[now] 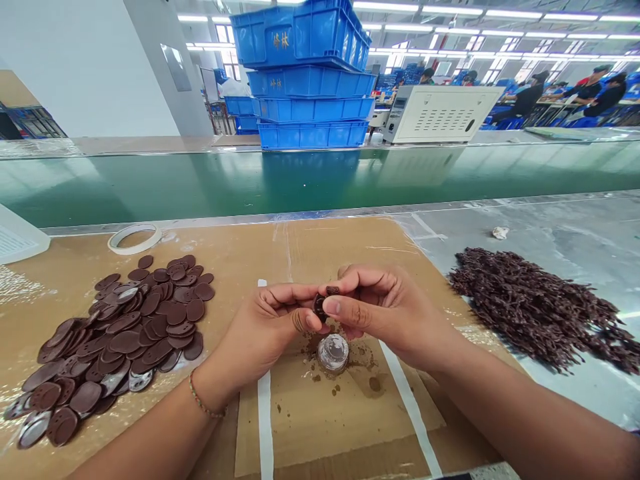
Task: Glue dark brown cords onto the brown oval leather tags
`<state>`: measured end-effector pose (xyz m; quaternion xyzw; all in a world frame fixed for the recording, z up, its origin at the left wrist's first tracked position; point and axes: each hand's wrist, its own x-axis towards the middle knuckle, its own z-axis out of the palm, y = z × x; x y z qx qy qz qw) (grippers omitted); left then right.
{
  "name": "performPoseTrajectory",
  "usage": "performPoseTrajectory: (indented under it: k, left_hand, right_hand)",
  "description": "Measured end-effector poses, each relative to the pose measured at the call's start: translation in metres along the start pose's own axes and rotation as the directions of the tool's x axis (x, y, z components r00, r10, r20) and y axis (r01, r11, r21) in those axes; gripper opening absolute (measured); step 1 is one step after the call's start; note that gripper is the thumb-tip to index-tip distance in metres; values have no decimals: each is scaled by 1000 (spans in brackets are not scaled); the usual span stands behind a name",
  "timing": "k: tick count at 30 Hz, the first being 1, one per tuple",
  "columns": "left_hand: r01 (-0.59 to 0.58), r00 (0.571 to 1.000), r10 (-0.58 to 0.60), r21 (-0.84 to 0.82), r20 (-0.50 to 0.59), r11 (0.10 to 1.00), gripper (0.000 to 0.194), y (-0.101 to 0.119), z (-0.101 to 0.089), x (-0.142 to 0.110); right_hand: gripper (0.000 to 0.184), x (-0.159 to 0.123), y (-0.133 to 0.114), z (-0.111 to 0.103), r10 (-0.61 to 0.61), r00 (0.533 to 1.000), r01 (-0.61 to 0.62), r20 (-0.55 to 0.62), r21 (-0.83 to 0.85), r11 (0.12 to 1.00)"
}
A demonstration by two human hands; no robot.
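My left hand (pixel 263 330) and my right hand (pixel 393 310) meet above the middle of the work mat, both with fingers pinched. Between their fingertips is a small dark brown piece (pixel 319 307), mostly covered by the fingers. A bit of brown (pixel 333 291) also shows at the right index fingertip; whether it belongs to the same piece I cannot tell. Just below the hands stands a small round clear pot (pixel 333 352) with whitish residue on it. Wet-looking brown spots surround the pot on the cardboard mat (pixel 345 427).
Flat brown oval pieces (pixel 125 340) lie heaped at left, near a tape roll (pixel 134 239). To the right is a pile of thin dark brown strands (pixel 535 300). Beyond runs a green conveyor belt (pixel 200 183), with stacked blue crates (pixel 313 107) and a beige metal box (pixel 443 113) behind.
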<state>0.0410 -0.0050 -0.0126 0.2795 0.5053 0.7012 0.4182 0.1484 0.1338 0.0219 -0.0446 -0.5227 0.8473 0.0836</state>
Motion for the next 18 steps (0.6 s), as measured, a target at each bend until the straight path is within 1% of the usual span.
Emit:
performPoseTrajectory:
  k: [6,8,12,15,17,18]
  left_hand:
    - [1,1000,-1,-11,9,1000,14,0,1,0]
    - [3,1000,-3,-3,5,1000,15,0,1,-1]
    - [12,1000,-12,0,-17,1000,19,2,0,-1]
    - [31,997,-35,-57,-64,998,24,3,3,-2]
    - [38,996,-46,-105,-78,994,30,1,7,-2]
    - [53,995,-62,-118,-75,992,36,-2,9,-1]
  right_hand:
    - [16,-2,1,-2,-4,1000,4,-1,-1,1000]
    - [16,-1,1,-2,-12,1000,12,-7,-23,1000]
    - [22,1,1,-1,-17,999,13,-39,-84,996]
    - [19,-5,3,-5,-73,996,61,-48,-222,973]
    - [15,-10,7,-13,-137,990,115,-37,-352,929]
    - [13,-10,11,-17,-167,986,143,-23,-412,900]
